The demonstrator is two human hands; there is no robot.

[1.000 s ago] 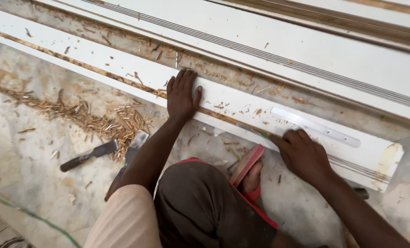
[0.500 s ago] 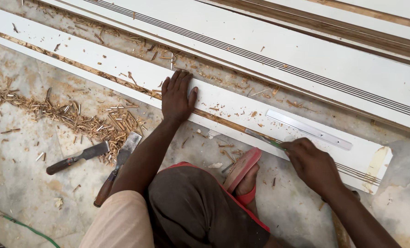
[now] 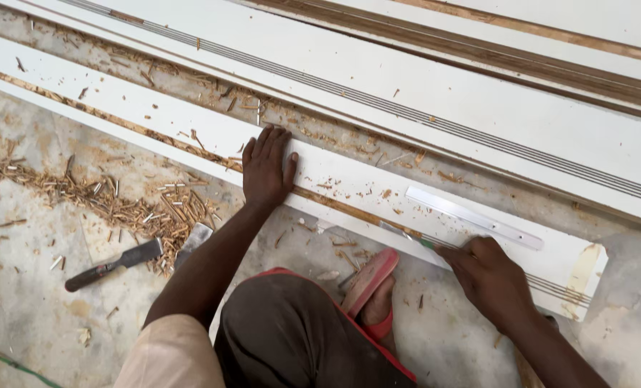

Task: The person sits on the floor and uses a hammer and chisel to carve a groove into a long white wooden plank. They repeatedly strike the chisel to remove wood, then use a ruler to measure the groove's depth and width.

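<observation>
My left hand (image 3: 266, 169) lies flat, fingers spread, on a long white grooved board (image 3: 349, 183) resting on the floor. At the board's near edge my right hand (image 3: 489, 276) grips a thin tool with a metal blade and green handle (image 3: 414, 238); the blade points left along the brown exposed strip. A flat white ruler-like strip (image 3: 471, 217) rests on the board just beyond my right hand. My knee and a foot in a red sandal (image 3: 369, 284) sit between my arms.
A dark-handled chisel (image 3: 115, 262) and another flat blade (image 3: 191, 241) lie on the floor at left, beside a pile of wood shavings (image 3: 119, 201). More long white boards (image 3: 435, 100) lie behind. Concrete floor spreads at lower left.
My right hand has slid back toward me off the board and now holds the thin blade at its near edge. My left hand has stayed pressed on the board.
</observation>
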